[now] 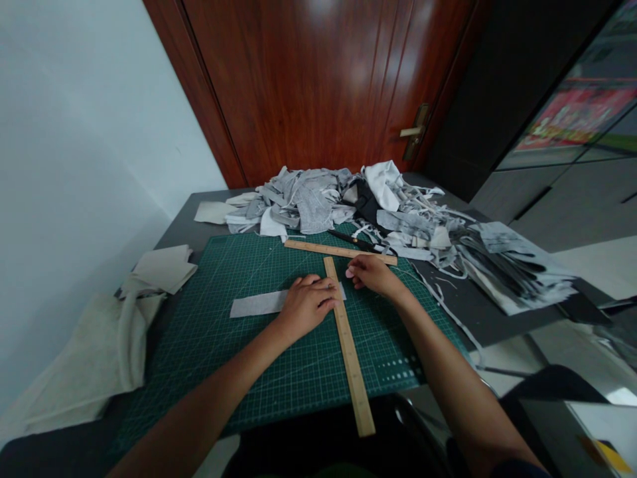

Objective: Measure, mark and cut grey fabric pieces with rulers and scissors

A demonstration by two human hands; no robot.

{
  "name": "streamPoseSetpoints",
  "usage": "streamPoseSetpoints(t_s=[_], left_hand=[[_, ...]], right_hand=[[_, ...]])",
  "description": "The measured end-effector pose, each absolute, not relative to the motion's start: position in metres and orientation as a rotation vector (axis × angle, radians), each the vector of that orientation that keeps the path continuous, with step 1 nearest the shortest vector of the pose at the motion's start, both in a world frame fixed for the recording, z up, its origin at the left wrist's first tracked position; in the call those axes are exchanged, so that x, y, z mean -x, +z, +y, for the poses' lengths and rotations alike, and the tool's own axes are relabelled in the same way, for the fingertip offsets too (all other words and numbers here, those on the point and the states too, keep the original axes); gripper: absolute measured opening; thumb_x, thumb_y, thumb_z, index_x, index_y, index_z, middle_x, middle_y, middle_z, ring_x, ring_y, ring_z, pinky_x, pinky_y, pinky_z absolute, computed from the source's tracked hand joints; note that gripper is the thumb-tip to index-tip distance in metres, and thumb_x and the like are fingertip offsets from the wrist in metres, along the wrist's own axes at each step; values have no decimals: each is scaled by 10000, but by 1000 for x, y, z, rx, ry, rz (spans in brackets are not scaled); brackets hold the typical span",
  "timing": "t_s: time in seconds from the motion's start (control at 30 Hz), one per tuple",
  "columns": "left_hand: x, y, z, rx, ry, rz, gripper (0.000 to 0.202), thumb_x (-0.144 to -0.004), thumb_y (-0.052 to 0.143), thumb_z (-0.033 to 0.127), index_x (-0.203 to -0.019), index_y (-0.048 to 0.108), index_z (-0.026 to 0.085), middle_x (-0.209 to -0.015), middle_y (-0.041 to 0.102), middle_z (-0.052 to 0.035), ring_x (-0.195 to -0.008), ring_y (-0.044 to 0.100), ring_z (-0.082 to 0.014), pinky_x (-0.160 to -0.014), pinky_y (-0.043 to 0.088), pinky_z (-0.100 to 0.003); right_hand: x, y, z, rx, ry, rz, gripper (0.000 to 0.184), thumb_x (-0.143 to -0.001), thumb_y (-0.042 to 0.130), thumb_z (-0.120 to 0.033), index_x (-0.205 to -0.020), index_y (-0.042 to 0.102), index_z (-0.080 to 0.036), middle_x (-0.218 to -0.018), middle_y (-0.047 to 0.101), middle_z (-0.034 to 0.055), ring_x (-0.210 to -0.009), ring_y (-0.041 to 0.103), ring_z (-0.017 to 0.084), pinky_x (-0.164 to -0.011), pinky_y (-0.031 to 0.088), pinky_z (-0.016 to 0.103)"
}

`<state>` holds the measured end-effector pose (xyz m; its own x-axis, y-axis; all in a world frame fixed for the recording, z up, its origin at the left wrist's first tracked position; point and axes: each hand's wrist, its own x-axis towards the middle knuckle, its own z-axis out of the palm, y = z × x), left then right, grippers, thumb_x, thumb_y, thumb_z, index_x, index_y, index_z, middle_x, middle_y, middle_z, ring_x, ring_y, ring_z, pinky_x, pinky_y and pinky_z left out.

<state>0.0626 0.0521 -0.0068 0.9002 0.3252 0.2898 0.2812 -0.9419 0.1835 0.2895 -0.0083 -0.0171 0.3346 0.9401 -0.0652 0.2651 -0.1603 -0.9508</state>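
Note:
A pale grey fabric strip (256,305) lies crosswise on a green cutting mat (293,372). My left hand (309,300) rests flat over the strip, its fingers stretched out and pressing on a wooden ruler (351,358). The ruler crosses the strip's right part, and its near end sticks out past the mat's front edge. Just right of the ruler, my right hand (371,273) is closed in a pinch above the mat; whatever is between the fingertips is too small to make out. The strip's short right end shows between the ruler and my right hand.
A second wooden ruler (318,248) lies across the mat's back, with black scissors (354,241) behind it. Heaped grey and white fabric scraps (313,199) fill the table's far side. Folded cloth (517,265) lies right, beige fabric (94,358) left. A wooden door (318,86) stands behind.

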Motion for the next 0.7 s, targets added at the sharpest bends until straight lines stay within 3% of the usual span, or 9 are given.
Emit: streamPoseSetpoints(t_s=[0.4,0.7], left_hand=[[-63,-7,51,-2918,492,485,190,-1023,613,385,-1092,773,308,-1237,753,31,-1115,597,-249,-877,429,-405],[-63,-7,51,-2938,486,501,177,-1012,634,382,-1071,779,300,-1244,752,33,-1105,603,-249,-858,424,-401]], right_hand=[[-287,-14,-9,1647,874,-1121,209,-924,561,-19,-809,620,-183,-746,700,23,-553,632,104,-483,558,181],[-285,-14,-9,1654,859,-1184,132,-890,611,-72,-875,600,-203,-689,670,-20,-519,613,118,-445,539,197]])
